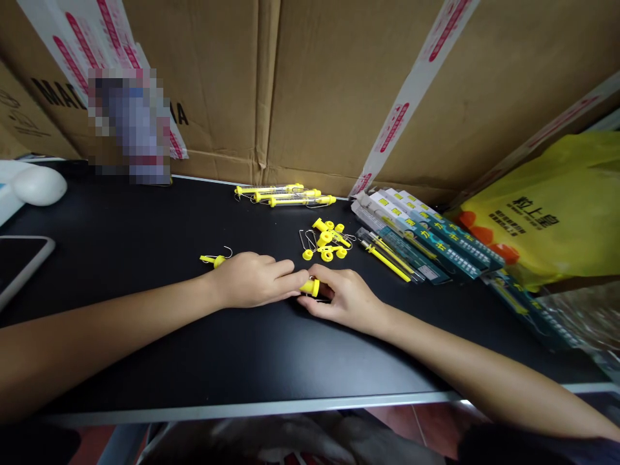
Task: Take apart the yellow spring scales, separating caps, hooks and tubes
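Observation:
My left hand [256, 279] is closed over a spring scale [310, 287], hiding its tube. A yellow end piece with a wire hook [219, 259] sticks out behind that hand, apparently the same scale's other end. My right hand [346, 296] pinches around the yellow cap at the scale's right end, with thumb and fingers on either side. A thin wire shows between the right fingers. Just beyond the hands lies a small heap of yellow caps [327, 244] with bent wire hooks [307, 240].
Several spring scales [290, 194] lie along the carton [310, 97] at the back. Right of the heap are clear tubes with yellow rods [387, 257], boxed packs [431, 226] and a yellow bag [542, 213]. At left are a phone [22, 265] and a white rounded object [39, 185].

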{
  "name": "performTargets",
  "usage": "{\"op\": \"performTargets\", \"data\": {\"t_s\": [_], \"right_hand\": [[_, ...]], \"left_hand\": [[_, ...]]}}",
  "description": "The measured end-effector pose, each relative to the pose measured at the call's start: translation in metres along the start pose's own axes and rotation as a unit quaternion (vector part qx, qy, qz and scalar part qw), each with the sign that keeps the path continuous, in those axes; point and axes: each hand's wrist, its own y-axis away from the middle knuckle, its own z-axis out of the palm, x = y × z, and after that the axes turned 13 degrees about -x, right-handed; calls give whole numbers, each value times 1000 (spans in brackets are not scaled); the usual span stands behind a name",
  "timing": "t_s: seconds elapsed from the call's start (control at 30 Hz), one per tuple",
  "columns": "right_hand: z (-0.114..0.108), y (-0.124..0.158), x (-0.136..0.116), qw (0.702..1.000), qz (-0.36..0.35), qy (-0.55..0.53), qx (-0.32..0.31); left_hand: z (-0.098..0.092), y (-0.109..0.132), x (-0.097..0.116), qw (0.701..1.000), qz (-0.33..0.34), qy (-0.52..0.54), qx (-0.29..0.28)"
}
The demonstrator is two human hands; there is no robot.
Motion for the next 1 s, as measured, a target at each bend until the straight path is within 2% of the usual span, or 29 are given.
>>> {"op": "performTargets", "data": {"t_s": [0.1,0.23,0.3,0.43,0.57,0.7,0.83,1.0], "right_hand": [[-7,1,8,994,-46,-90,-44],[-17,0,16,967,-97,-210,-109],[-17,-1,17,972,-91,-196,-94],[-9,-4,17,992,-84,-86,-24],[-4,-4,20,995,-94,-12,-15],[-4,-3,21,995,-94,-16,-19],[-2,-4,19,995,-87,-42,26],[1,-5,20,993,-97,-39,51]], "left_hand": [[0,1,-1,1000,-14,27,0],[1,0,-1,999,-22,49,0],[1,0,-1,998,-26,55,0],[1,-2,0,998,-30,58,4],[0,-2,0,998,-32,52,-11],[0,-1,0,998,-37,47,-11],[0,-2,-1,998,-47,47,-5],[-4,-5,0,993,-61,90,-47]]}}
